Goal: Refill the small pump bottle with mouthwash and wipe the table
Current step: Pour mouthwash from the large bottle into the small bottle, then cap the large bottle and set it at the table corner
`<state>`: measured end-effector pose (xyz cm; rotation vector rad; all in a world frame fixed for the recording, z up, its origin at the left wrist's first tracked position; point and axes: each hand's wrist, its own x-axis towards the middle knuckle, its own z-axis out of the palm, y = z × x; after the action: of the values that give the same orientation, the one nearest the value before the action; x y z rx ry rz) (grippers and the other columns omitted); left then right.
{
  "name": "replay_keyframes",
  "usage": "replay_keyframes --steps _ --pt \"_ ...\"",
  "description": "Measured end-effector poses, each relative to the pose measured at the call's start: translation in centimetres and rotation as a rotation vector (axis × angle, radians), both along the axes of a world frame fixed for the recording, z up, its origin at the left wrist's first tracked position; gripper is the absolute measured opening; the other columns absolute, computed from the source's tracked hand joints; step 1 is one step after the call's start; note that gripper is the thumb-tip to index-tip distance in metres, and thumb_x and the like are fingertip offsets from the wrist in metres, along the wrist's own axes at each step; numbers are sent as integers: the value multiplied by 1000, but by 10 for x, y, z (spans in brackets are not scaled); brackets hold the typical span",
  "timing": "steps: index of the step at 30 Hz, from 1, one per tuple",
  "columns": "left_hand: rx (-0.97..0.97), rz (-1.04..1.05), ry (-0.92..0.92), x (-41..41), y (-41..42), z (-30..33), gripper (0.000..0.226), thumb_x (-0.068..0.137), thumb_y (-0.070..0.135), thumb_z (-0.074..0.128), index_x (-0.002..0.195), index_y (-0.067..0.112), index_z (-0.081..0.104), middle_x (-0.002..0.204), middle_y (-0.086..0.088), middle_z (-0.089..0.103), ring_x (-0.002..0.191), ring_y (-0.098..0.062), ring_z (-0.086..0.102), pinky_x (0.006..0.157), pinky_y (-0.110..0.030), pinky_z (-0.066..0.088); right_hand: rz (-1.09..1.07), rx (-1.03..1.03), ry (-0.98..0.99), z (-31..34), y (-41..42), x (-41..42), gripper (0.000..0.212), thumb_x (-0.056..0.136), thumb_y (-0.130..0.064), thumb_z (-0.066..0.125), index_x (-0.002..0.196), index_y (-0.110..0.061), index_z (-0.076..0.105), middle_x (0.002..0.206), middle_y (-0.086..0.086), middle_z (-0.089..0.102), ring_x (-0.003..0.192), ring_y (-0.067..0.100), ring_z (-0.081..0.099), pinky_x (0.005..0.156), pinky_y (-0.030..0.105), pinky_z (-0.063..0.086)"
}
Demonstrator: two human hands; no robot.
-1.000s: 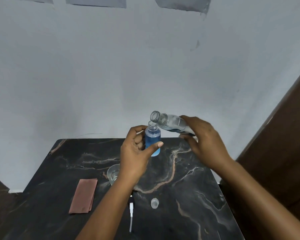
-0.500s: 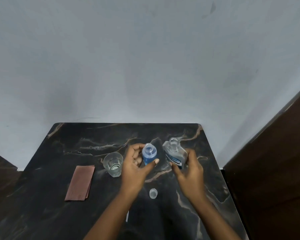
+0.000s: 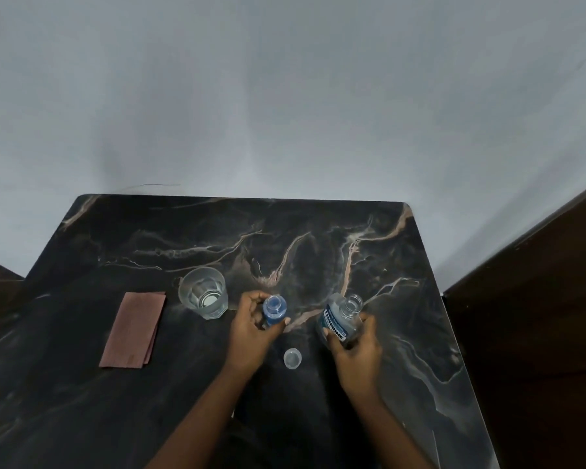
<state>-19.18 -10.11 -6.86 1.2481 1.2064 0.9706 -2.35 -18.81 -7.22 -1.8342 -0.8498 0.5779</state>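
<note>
The small bottle (image 3: 274,311), filled with blue liquid and without its pump top, stands upright on the dark marble table (image 3: 318,238). My left hand (image 3: 251,330) is wrapped around it. To its right the clear mouthwash bottle (image 3: 340,319), uncapped and nearly empty, with a blue label, rests upright on the table in my right hand (image 3: 356,353). A folded brown cloth (image 3: 134,330) lies flat at the left. The pump top is hidden under my left forearm.
A glass tumbler (image 3: 203,292) stands left of the small bottle, between it and the cloth. A small clear cap (image 3: 291,358) lies between my wrists. A grey wall runs behind the table; dark wooden furniture (image 3: 538,316) flanks its right edge.
One second ago the mouthwash bottle was tipped over the small bottle's mouth in the air. Both bottles have since come down upright onto the table, still held, and my view has tilted downward.
</note>
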Motion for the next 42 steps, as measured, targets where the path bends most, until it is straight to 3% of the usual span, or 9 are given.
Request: replay_keyframes --steps 10,17,22,27,29,32,36,40,42 --pt "-13 0 93 -7 -4 -25 50 71 -8 81 105 18 54 100 1 71 95 -14 72 85 -27 58 -22 9 -105 -11 1 -9 43 73 -16 83 95 -25 48 90 -6 64 82 12 63 68 30 53" --pt "46 -114 171 -13 -1 -29 53 74 0 81 104 31 50 107 10 69 103 -10 69 88 -18 54 -28 -6 -136 -10 1 -13 51 71 -15 84 98 -34 45 95 -12 60 89 -6 58 71 3 42" --pt "79 -162 192 -15 -2 -31 60 73 7 83 110 40 49 111 18 65 108 -4 66 92 -15 51 -13 -26 -115 -12 0 -13 63 68 -14 87 109 -36 44 104 -13 59 96 -9 57 78 0 42" --pt "55 -222 134 -21 -9 -18 83 68 14 88 133 36 42 126 32 53 123 6 54 103 -14 45 -45 -24 41 -7 -12 -10 80 65 -14 90 131 -16 43 126 1 56 115 13 57 100 28 47" --pt "108 -221 144 -28 -17 -6 90 67 25 89 139 37 37 138 29 45 132 5 46 107 -14 41 -143 -10 42 -3 -26 -12 72 66 -13 89 124 -15 45 124 3 53 116 16 54 100 25 45" --pt "356 -147 261 -37 -34 15 93 67 41 87 143 37 33 153 13 32 145 -10 31 116 -27 33 -215 34 -116 1 -57 -24 54 74 -17 84 102 -35 43 102 -7 50 96 6 51 83 3 39" --pt "581 -204 291 -17 -44 53 97 67 56 82 146 31 32 154 7 30 147 -16 28 119 -20 23 154 43 -403 -2 -77 -54 23 81 -26 65 100 -29 53 98 -3 57 91 19 56 83 22 43" --pt "435 -408 260 27 -33 79 117 64 57 83 154 32 12 161 13 8 151 -6 9 119 -12 14 369 -121 -591 -16 -57 -74 47 85 -25 58 127 -4 60 121 23 64 114 36 60 98 41 39" --pt "391 -484 317 46 -27 78 124 63 60 81 152 41 -4 161 22 -9 151 -2 -5 121 -17 9 331 -211 -593 -20 -45 -79 47 91 -22 52 135 -3 51 111 28 64 102 34 65 85 30 43"
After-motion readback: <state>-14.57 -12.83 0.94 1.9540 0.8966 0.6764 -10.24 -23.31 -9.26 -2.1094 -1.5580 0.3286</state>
